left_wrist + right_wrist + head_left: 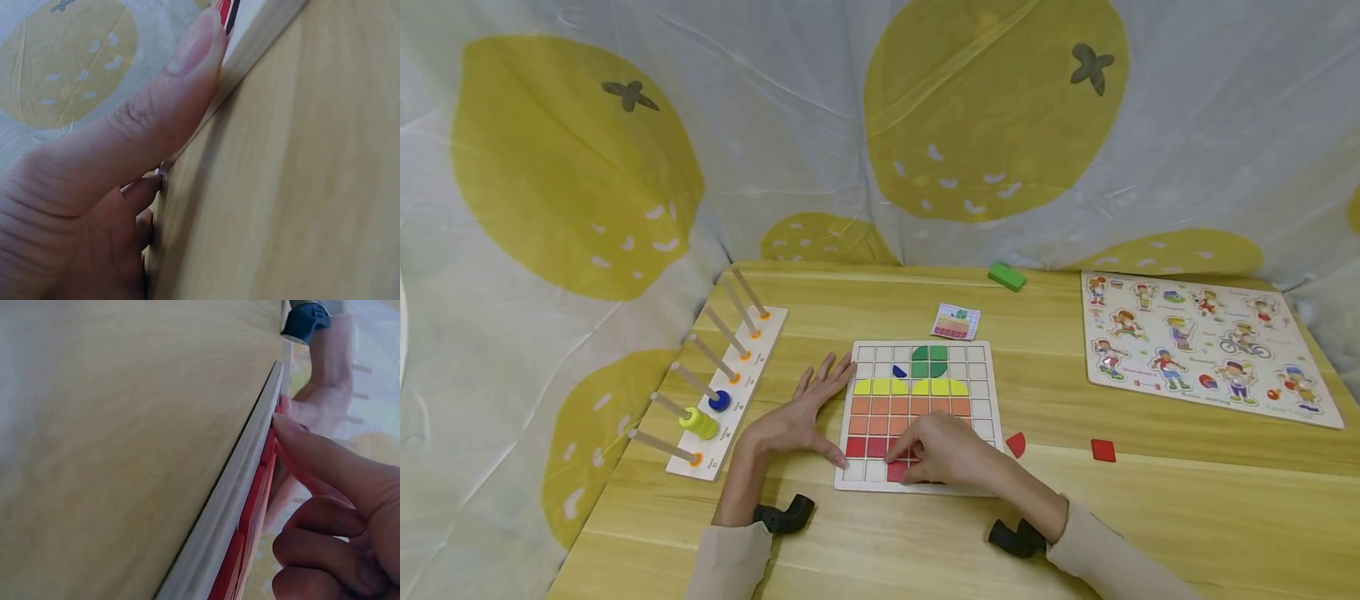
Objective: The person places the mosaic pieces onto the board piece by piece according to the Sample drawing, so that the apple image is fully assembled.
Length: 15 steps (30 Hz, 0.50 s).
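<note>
A white grid board lies on the table, filled with rows of red, orange and yellow tiles and a green round shape near its top. My left hand steadies the board's left side, fingers spread; in the left wrist view its thumb rests against the board's edge. Over the lower rows, my right hand pinches a red square tile between thumb and index finger in the bottom row. The right wrist view shows its other fingers curled, with red tiles along the board's edge.
Loose on the table are a red quarter-round tile, a red square and a green block. A picture card lies behind the board. A peg stand stands left; a sports puzzle board lies right.
</note>
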Motion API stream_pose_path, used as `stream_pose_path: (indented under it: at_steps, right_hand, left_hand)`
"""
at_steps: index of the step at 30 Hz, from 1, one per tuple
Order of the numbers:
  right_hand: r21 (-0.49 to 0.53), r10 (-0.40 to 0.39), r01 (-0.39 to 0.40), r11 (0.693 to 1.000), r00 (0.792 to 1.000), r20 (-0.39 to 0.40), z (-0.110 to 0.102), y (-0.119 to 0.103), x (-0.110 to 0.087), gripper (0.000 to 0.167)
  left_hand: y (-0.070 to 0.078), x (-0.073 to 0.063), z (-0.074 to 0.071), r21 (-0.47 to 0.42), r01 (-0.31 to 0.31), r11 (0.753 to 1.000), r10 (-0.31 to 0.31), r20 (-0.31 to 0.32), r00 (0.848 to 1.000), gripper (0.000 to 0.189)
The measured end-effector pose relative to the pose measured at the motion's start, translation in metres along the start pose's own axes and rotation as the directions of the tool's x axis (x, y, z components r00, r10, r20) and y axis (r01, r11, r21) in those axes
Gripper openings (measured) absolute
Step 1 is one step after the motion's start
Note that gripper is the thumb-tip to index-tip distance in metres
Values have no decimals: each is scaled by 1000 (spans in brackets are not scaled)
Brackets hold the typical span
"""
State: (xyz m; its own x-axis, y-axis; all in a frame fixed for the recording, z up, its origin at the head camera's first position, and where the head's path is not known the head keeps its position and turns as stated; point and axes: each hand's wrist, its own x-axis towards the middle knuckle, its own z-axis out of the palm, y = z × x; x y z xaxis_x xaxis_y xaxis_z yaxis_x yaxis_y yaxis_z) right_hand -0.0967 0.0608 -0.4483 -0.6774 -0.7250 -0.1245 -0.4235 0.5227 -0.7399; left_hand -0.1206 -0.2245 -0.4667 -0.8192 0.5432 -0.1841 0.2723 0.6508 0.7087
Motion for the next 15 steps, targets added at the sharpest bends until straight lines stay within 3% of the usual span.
stream_pose_path:
  at_steps: [6, 9, 12, 15]
  right_hand:
    - [-32, -27, 28, 999, 999, 31, -3, 1, 1, 22]
    - [0, -52, 52, 999, 997, 65, -9, 7, -4, 30]
    - [75, -36, 31, 997, 997, 68, -25, 20, -22, 38]
    - [118, 23, -23, 993, 1000, -1, -50, 39, -54, 37]
  left_hand:
    - [1, 0, 0, -2, 0, 1000, 0, 2, 1000, 141]
    - [1, 0, 0, 1, -8, 1000, 8, 2, 1000, 141]
    - [0, 0, 0, -2, -19, 1000, 19, 2, 1000, 142]
    - [-1, -1, 0, -11, -19, 1000, 19, 1, 1000, 142]
